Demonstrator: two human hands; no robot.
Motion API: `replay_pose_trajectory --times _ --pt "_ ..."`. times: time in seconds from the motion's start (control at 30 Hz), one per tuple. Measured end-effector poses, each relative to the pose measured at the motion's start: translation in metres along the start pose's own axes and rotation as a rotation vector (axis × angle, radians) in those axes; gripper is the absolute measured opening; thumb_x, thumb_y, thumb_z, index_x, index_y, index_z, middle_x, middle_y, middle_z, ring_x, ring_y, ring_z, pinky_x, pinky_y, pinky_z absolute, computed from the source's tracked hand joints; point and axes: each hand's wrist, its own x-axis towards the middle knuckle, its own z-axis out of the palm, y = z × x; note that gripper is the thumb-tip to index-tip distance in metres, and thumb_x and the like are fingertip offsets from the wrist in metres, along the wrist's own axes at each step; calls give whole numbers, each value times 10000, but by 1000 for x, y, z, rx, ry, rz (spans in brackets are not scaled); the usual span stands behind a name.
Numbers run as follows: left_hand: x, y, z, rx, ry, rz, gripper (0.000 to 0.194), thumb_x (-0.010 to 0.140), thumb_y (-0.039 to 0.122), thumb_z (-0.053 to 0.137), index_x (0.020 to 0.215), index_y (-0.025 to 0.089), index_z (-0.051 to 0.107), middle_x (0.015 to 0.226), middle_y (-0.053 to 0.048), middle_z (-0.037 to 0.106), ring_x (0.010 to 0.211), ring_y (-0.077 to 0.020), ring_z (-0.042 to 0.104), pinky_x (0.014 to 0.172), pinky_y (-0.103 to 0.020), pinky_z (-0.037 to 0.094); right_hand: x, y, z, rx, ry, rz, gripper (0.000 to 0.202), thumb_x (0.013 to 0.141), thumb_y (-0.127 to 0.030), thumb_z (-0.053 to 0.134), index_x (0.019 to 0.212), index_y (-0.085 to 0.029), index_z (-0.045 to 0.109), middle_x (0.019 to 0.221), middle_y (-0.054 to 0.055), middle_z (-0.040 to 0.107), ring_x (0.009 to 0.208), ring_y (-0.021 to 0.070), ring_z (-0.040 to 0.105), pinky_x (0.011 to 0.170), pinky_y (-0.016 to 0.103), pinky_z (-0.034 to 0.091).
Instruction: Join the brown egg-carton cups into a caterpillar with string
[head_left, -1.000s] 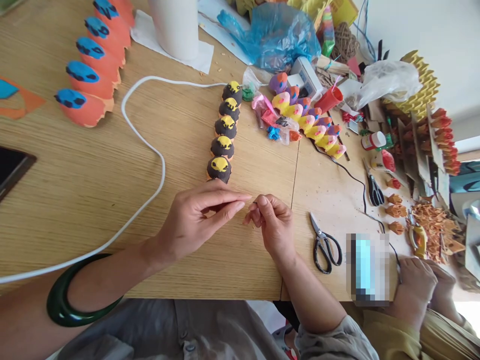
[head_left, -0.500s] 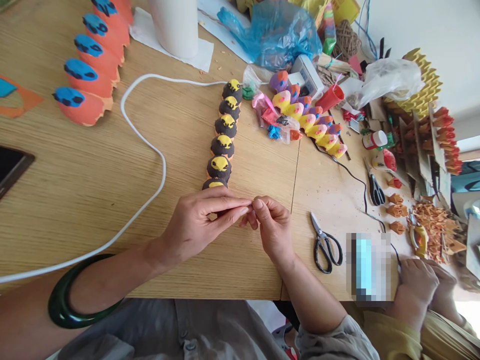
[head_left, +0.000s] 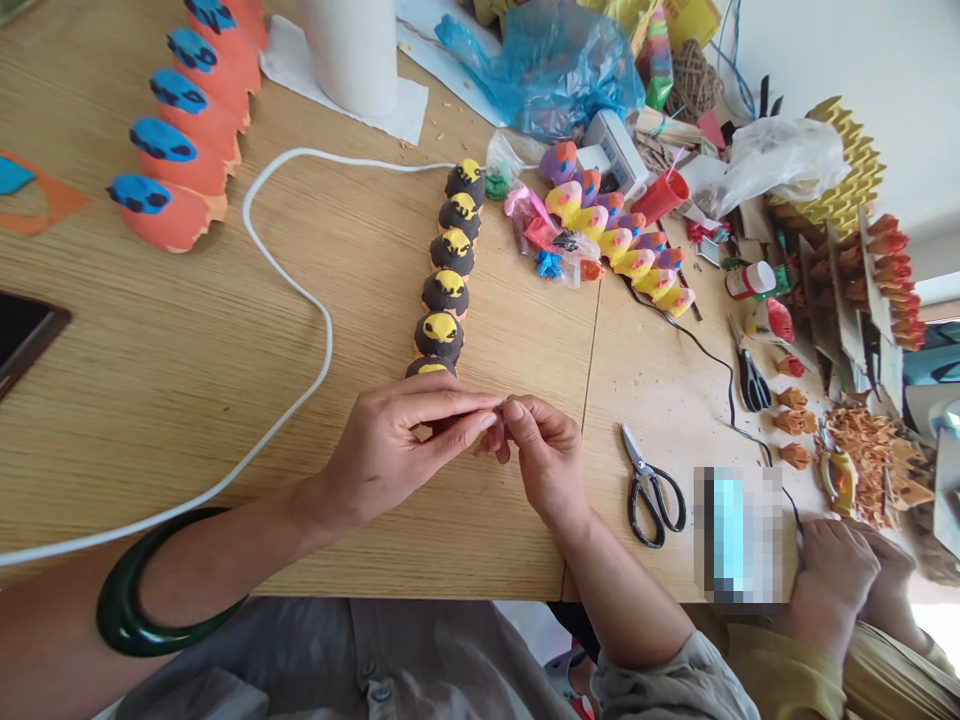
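Observation:
My left hand (head_left: 409, 435) and my right hand (head_left: 544, 445) meet fingertip to fingertip above the table. Thumb and forefinger are pinched together on each hand. Whatever lies between the tips is too small or too hidden to make out. Just beyond my left hand runs a row of black clay-covered egg-carton cups (head_left: 444, 292) with yellow tops and small black marks. The near end of that row is covered by my left hand. To the right of my right hand lie black-handled scissors (head_left: 654, 495), blades slightly apart.
Orange cups with blue tops (head_left: 169, 195) stand at the left, beside a white cable (head_left: 330, 340). Yellow-and-pink cups (head_left: 615, 245), clay packets (head_left: 544, 230) and a blue bag (head_left: 555, 75) sit further back. A co-worker's hands (head_left: 836, 565) rest at the right edge.
The fingers of my right hand have shifted very slightly against those of my left. Everything else stays where it was.

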Motion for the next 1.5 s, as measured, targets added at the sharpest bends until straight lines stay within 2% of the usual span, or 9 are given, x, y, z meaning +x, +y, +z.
replay_pose_trajectory --times 0.2,0.33,0.5,0.57,0.67,0.8,1.07,1.2,1.5 --pt "0 2 0 6 0 -87 215 944 257 703 1113 245 834 839 -19 750 615 -89 586 522 -195 445 3 3 -2 98 141 -8 246 856 -475 804 860 -237 742 649 -51 627 512 85 489 554 260 540" --pt "1 2 0 -10 -4 -107 195 944 266 698 1077 249 840 823 -13 730 598 -84 552 509 -195 425 4 4 -3 90 147 -6 339 911 -531 722 776 -219 725 581 -54 548 490 82 446 543 261 548" --pt "1 5 0 -82 -2 -134 171 940 306 704 992 231 848 752 -10 674 574 -85 506 515 -211 418 6 5 -5 83 178 -22 287 876 -504 773 816 -227 732 586 -64 526 500 83 440 552 263 561" --pt "1 7 -1 -165 -17 -186 232 960 362 678 899 209 842 697 -12 628 578 -93 498 511 -218 409 7 5 -6 89 173 -15 345 915 -524 720 757 -217 717 576 -58 514 492 79 432 542 259 550" --pt "2 7 -3 -272 -27 -323 318 950 434 686 788 188 806 629 -1 555 587 -103 491 502 -221 391 8 5 -6 93 173 -28 256 889 -473 767 827 -226 741 645 -50 562 523 76 454 543 244 547" --pt "3 5 -4 -342 -43 -418 282 924 442 723 846 183 800 640 15 517 561 -85 438 475 -213 349 10 4 -5 113 173 -13 224 870 -455 785 927 -239 766 707 -43 598 550 81 455 570 256 586" --pt "4 3 -2 -361 -73 -398 244 962 377 680 958 176 818 663 21 533 536 -65 448 465 -202 369 10 3 -5 128 150 11 259 866 -479 787 851 -220 782 619 -46 590 515 73 442 528 220 543" --pt "2 2 -1 -275 -51 -304 224 940 288 704 1104 197 827 720 17 591 557 -62 499 480 -191 403 9 3 -4 144 124 9 257 876 -470 786 827 -217 787 608 -47 593 504 68 452 527 215 549" --pt "1 -2 2 -67 -57 -155 217 945 224 689 1107 196 831 888 -29 750 683 -82 632 545 -155 485 3 5 -4 150 51 -19 225 920 -431 756 826 -227 771 639 -47 625 510 59 520 530 199 516"
